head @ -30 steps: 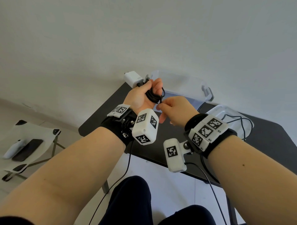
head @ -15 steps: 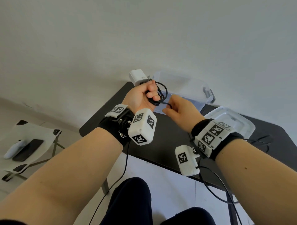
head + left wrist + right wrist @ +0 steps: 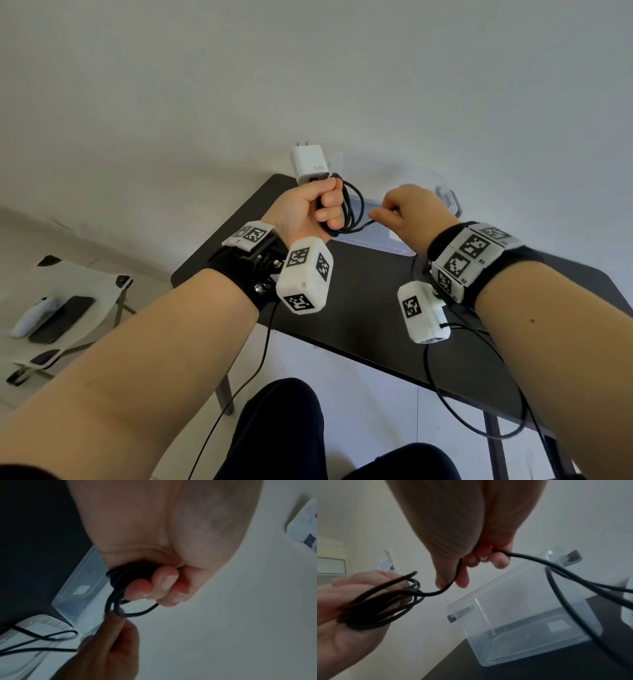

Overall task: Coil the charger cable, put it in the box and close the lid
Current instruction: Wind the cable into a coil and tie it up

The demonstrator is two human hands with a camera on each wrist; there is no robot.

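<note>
My left hand [image 3: 325,209] is held above the black table [image 3: 359,308] and grips a coil of black charger cable [image 3: 352,212]. The white charger plug [image 3: 308,164] sticks up from the top of that fist. The wrist views show the coil [image 3: 116,588] [image 3: 385,601] as several loops. A short way to the right, my right hand [image 3: 383,214] pinches the cable where it leaves the coil. The loose cable [image 3: 573,577] trails off to the right from there. The clear box [image 3: 530,615] stands open on the table behind the hands. Its lid [image 3: 34,622] lies beside it under loose cable.
The table stands against a white wall. On the floor to the left is a folding stool [image 3: 78,284] holding a dark phone [image 3: 61,318] and a white controller [image 3: 34,317]. Thin black wires [image 3: 479,411] hang from the wrist cameras over the table's near edge.
My left hand has risen and turned, so the plug now stands upright. My right hand has moved right, away from the coil, drawing a length of cable out between the hands.
</note>
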